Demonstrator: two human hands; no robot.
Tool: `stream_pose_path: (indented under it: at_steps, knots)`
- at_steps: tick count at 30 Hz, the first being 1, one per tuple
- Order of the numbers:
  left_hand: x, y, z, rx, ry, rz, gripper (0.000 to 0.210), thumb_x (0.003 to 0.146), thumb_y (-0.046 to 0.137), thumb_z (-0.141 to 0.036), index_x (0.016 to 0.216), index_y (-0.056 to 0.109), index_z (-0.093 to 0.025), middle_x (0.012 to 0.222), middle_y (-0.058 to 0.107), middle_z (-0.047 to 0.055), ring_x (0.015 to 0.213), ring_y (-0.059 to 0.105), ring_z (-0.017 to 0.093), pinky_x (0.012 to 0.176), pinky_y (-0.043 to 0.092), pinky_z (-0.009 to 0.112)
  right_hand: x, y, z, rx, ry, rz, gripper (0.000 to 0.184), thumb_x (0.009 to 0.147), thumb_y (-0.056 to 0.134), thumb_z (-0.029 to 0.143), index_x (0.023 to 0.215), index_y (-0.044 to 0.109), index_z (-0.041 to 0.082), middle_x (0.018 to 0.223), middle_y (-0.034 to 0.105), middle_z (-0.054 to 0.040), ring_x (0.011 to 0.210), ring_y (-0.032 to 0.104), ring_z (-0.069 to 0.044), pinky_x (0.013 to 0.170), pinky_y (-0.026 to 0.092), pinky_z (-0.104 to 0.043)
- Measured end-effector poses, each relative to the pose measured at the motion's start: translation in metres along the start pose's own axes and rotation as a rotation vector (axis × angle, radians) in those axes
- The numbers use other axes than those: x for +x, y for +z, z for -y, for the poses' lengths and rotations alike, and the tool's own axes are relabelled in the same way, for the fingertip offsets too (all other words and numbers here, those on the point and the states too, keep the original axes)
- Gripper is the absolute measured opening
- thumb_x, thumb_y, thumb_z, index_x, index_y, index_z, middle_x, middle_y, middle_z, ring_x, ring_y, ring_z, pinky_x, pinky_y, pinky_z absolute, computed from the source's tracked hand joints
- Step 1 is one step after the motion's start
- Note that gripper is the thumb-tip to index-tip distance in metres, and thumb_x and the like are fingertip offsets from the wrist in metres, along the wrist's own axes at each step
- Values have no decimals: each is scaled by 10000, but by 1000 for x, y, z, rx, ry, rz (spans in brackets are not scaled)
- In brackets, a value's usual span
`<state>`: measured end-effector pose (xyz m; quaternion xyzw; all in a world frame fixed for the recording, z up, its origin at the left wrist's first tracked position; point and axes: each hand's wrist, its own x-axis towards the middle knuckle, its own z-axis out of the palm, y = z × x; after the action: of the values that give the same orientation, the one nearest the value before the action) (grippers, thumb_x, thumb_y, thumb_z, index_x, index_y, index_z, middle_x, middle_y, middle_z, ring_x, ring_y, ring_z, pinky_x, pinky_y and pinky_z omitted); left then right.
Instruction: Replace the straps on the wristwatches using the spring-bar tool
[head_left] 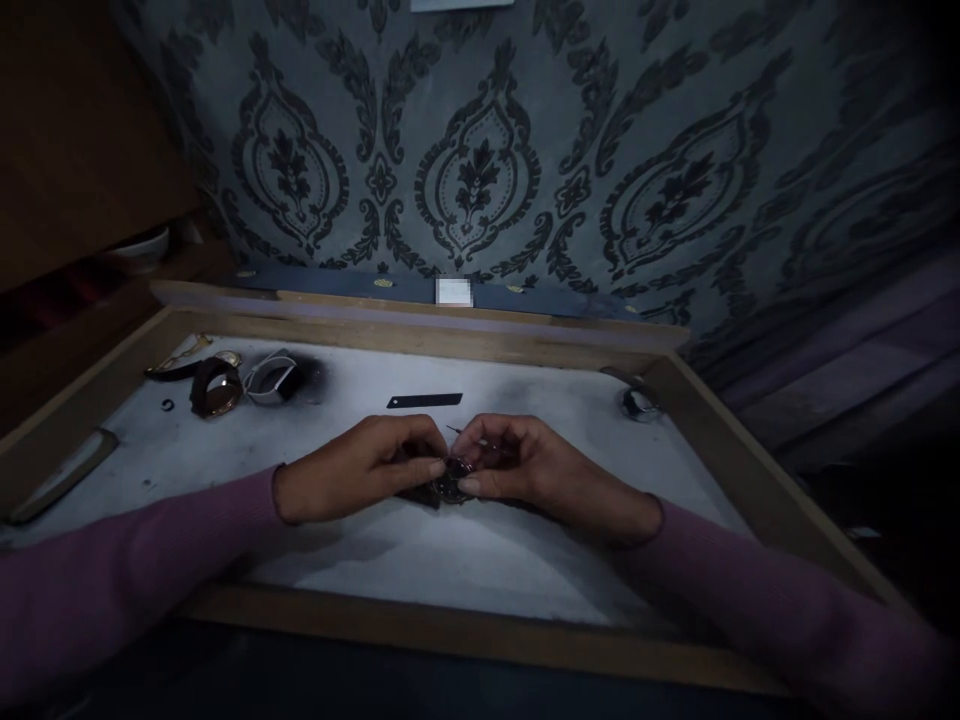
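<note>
A wristwatch (pixel 451 484) with a dark round face is between my two hands, at the middle of the white-bottomed wooden tray (pixel 360 555). My left hand (pixel 360 465) is closed on its left side, thumb on the rim, with a dark strap part below the fingers. From the right, my right hand (pixel 529 460) pinches the watch, its thumb at the lower edge of the case. A thin pointed rod (pixel 454 430) shows beside the right fingers; whether they hold it is unclear. Just beyond the hands lies a dark flat cutter blade (pixel 424 400).
At the tray's back left are a brown-strapped watch (pixel 215 388), a white-banded watch (pixel 274 380) and a gold-coloured watch (pixel 184 355). A curved strap-like piece (pixel 67 475) lies at the left wall. Another watch (pixel 639 402) sits back right. Raised wooden walls surround the tray.
</note>
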<state>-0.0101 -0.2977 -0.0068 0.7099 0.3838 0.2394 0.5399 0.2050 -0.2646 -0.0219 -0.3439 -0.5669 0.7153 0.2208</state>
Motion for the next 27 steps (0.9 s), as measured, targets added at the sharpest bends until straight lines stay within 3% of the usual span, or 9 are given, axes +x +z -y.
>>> stream_pose_path:
  at_steps: [2,6,10,13,16,18,22,24,27]
  knots:
    - [2,3,0,-117,-37,29,153,888,571,-297,917,558,-147,870,641,39,791,620,151,719,505,279,1,2,1,4,-18,-6,320,615,885,291,771,636,164,712,620,39,653,582,-85,630,480,-209]
    - [4,2,0,-106,-54,39,133,846,607,-264,866,561,-141,824,631,31,763,595,145,703,479,272,0,5,6,-4,-25,-11,316,629,876,316,756,631,162,715,616,30,656,570,-89,625,470,-215]
    - [6,-3,3,-161,-70,-18,174,815,635,-284,878,574,-134,757,606,10,690,558,124,633,432,238,-3,6,13,-40,-9,-7,331,645,865,330,835,654,160,738,636,17,673,572,-102,628,460,-227]
    - [7,-3,7,-193,-75,-54,198,798,651,-300,875,577,-133,726,584,-1,651,531,112,611,411,233,-4,6,16,-114,23,12,356,661,848,365,892,676,155,690,651,5,630,565,-107,548,411,-213]
    - [7,-4,3,-188,-72,-31,215,823,629,-325,908,571,-136,750,592,6,658,531,113,610,409,234,-3,5,16,-159,39,21,342,655,836,420,803,688,149,594,603,27,520,519,-85,464,333,-200]
    - [3,-8,-4,-91,-77,0,241,843,613,-350,959,564,-144,790,604,14,687,538,125,620,414,239,-2,3,16,-122,39,10,339,639,844,425,746,685,145,561,573,42,459,467,-61,426,288,-194]
    - [-8,-22,-18,444,-70,81,278,772,710,-375,920,574,-182,837,597,8,768,530,162,644,373,245,-1,-2,19,-43,17,-46,312,678,822,414,765,702,140,497,542,54,399,372,-38,370,201,-189]
    - [-12,-24,-20,656,-71,126,274,731,748,-329,877,562,-192,843,587,0,779,517,169,644,343,244,-2,-4,21,-35,6,-82,314,686,818,413,779,710,132,481,536,51,403,371,-38,368,201,-182]
    - [-14,-21,-19,784,-85,181,206,741,709,-219,840,531,-192,820,572,-9,727,499,154,623,315,241,-3,-5,24,-23,-8,-131,333,662,835,419,765,706,130,483,543,43,424,402,-42,376,231,-168]
